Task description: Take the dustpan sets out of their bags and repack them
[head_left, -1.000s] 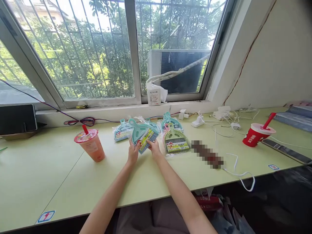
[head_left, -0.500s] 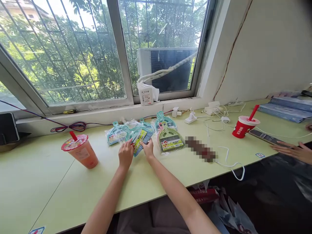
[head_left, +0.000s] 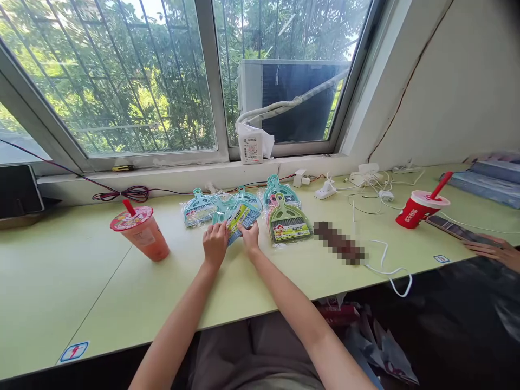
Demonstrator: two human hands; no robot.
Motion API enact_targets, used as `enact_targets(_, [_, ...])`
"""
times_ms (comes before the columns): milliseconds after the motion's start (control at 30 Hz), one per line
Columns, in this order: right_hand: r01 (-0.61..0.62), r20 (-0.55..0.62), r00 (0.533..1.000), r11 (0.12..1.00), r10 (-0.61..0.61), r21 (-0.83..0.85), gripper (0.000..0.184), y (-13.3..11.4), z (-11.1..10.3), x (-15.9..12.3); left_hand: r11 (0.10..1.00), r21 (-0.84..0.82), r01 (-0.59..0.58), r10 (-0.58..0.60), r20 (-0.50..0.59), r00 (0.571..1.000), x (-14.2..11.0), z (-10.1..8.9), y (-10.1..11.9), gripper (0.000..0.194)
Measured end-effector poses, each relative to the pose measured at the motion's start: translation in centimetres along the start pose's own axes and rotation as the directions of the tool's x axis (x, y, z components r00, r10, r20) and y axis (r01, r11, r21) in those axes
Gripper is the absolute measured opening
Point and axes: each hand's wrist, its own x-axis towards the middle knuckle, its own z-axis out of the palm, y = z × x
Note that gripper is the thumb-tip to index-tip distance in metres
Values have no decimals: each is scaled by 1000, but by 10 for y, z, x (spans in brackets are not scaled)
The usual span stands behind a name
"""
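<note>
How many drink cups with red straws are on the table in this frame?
2. The orange drink cup stands left of the left hand and right hand; the red cup stands far right, beside a phone. None seems hidden.

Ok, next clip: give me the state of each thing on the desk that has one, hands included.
Left hand: gripping the teal packaged dustpan set.
Right hand: pinching the same pack's lower edge.
Green packaged dustpan set: lying flat, wrapped.
Orange drink cup: upright, sealed, straw in.
Red cup: tilted, lidded, straw in.
Window: shut.
Another person's hand: resting at the desk edge.
</note>
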Motion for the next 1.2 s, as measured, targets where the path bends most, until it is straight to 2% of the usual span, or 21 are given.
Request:
enact_targets(100, [5,7,1000,1000,-5,8,46,1,1,-1,1000,-9,6,-6,-19,1000,0,-1,-1,27])
enact_targets(267, [-37,-14,999,996,38,77,50,-5,-3,-1,990,-96,-103,104,9,995,-2,-3,6,20])
enact_targets(333, [-48,-2,999,992,48,116,52,-10,-4,-2,992,-117,-56,58,13,998,-2,-5,10,19])
enact_targets(433, [-57,44,998,985,50,162,52,-18,-6,-4,987,-127,94,-96,-8,995,0,-10,13,24])
enact_targets(500, [-57,92,995,990,45,133,50,-22,-5,-8,979,-123,163,-165,-6,986,3,-14,12,33])
enact_targets(567, [-45,143,989,997,36,60,48,-22,-2,-12,976,-113,186,-186,16,982,5,-18,10,38])
enact_targets(667, [-8,214,977,999,15,-33,48,-18,2,-19,985,-89,146,-138,88,986,8,-20,4,38])
enact_targets(800, [30,284,959,997,-8,-74,47,-13,7,-26,995,-62,73,-62,170,984,8,-16,-3,42])
enact_targets(967, [42,305,952,996,-15,-84,46,-12,7,-28,999,-23,49,-44,177,983,7,-14,-11,46])
enact_targets(1200, [73,347,937,991,-31,-110,44,-9,6,-24,999,-17,41,-37,207,978,6,-10,-10,50])
